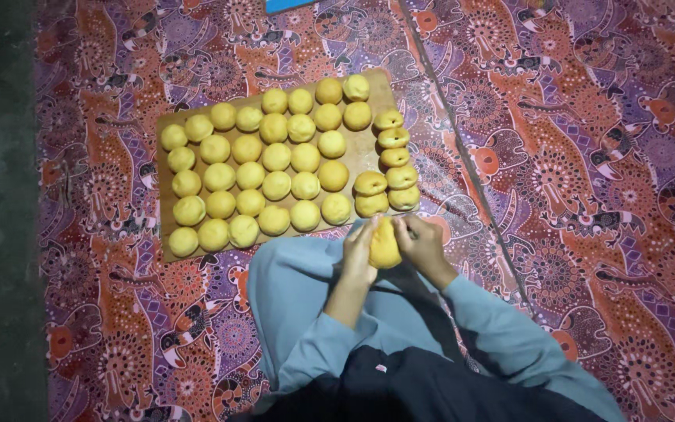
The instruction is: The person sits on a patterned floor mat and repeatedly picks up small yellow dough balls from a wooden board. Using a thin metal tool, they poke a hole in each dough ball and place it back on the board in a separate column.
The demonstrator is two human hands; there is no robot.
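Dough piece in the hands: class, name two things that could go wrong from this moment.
1. The dough piece is pinched between the left hand and right hand above the lap; a slip might drop it onto the patterned cloth.
2. The shaped pieces crowd the board's right edge, some seemingly overhanging; a nudge could tip them off.

Patterned purple-orange floor cloth (587,156), dim light

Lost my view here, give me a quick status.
Left hand and right hand both closed on one yellow dough piece. Board full of dough balls ahead. Nothing in the way.
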